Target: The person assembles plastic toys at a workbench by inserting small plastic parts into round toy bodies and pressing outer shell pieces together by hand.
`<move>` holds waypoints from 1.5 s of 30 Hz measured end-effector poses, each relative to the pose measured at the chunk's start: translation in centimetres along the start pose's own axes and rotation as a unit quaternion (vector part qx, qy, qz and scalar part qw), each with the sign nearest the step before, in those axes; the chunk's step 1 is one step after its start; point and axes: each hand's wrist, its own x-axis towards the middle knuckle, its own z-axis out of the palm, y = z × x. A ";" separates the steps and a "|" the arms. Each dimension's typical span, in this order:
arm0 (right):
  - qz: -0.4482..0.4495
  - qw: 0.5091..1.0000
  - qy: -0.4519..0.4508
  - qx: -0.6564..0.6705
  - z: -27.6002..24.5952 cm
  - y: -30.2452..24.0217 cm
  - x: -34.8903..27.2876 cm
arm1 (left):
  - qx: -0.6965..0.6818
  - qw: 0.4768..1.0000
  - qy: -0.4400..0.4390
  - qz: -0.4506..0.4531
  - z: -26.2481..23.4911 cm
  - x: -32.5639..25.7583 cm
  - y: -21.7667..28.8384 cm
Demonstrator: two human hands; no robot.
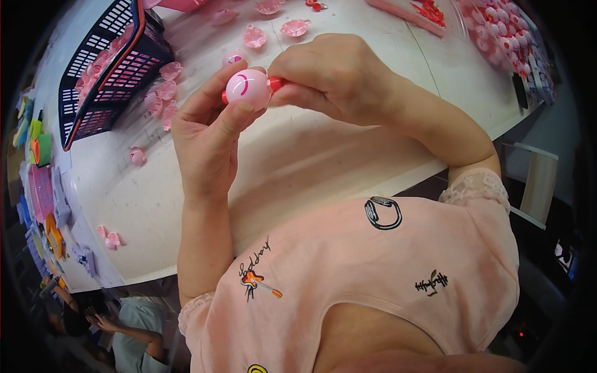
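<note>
A glossy pink plastic ball (247,89) with a curved darker line is held above the white table between the thumb and fingers of my left hand (208,133). Red bits stick out on both sides of it. My right hand (339,74) pinches the red piece (275,84) on the ball's right side, fingers closed. Whether that piece is fully seated in the ball I cannot tell. Just behind the left fingertips lies another pink ball (234,58) with a dark pink mark.
A dark blue basket (134,93) of clear pink parts stands tilted at the left. Loose pink shells (255,36) lie behind my hands. A tray of red pieces (429,15) and a clear bag of pink balls (500,31) are far right. Another person (134,326) works at lower left.
</note>
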 end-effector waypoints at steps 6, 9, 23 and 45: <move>0.049 0.997 -0.045 0.040 -0.8 -0.1 0.3 | -0.042 0.999 0.009 -0.008 -0.2 0.1 0.2; 0.064 0.993 -0.047 0.090 -0.7 0.0 0.2 | -0.034 0.999 0.006 -0.017 -0.2 0.2 0.1; 0.174 0.936 -0.052 0.303 0.2 -0.6 -0.5 | -0.015 0.999 0.001 -0.029 -0.4 0.1 -0.1; 0.257 0.916 -0.061 0.300 0.5 0.2 -0.3 | 0.016 0.999 0.029 -0.006 -0.3 0.4 -0.3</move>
